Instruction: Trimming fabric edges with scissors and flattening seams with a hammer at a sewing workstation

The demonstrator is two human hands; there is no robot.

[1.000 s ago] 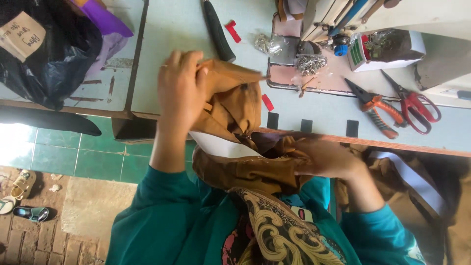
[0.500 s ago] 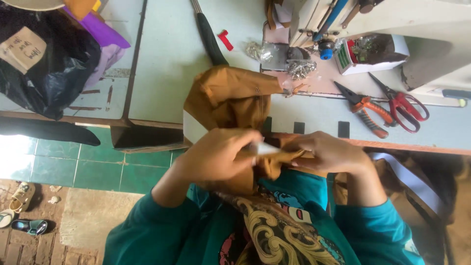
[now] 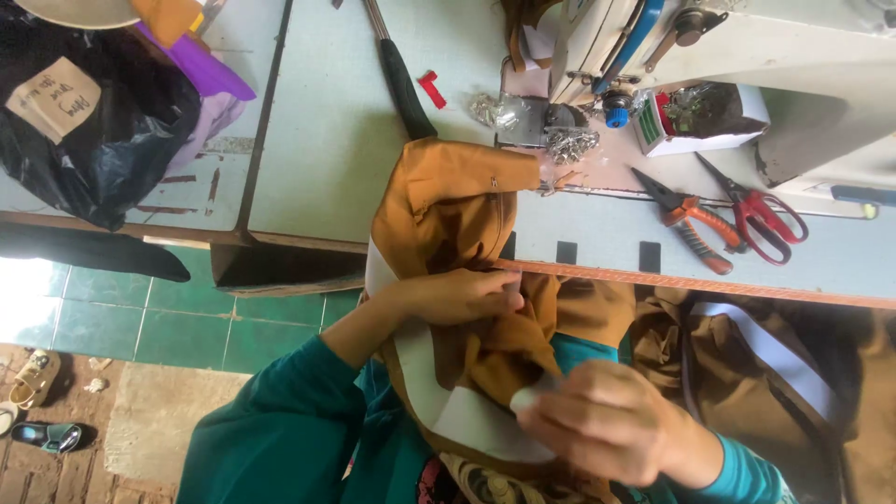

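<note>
A pale blue table (image 3: 336, 140) fills the far part of the view, and beyond its near edge, at the left, there is a green tiled floor (image 3: 112, 317). A sewing machine (image 3: 728, 56) stands at the far right of the table, with red-handled scissors (image 3: 761, 210) and orange-handled pliers (image 3: 691, 219) lying just beside each other near it. At the far left lies a black plastic bag (image 3: 93, 131). The brown garment (image 3: 457, 205) hangs over the near edge of the table and falls down into the lap of the person. The left hand (image 3: 457, 294) is closed on a fold of the brown garment just below the table edge. The right hand (image 3: 607, 420), nearer to the camera and a little blurred, pinches the white lining piece (image 3: 467, 420) of the same garment between the fingers. The two hands are near each other but not touching. More brown cloth with a pale strap (image 3: 765, 355) lies at the right.
</note>
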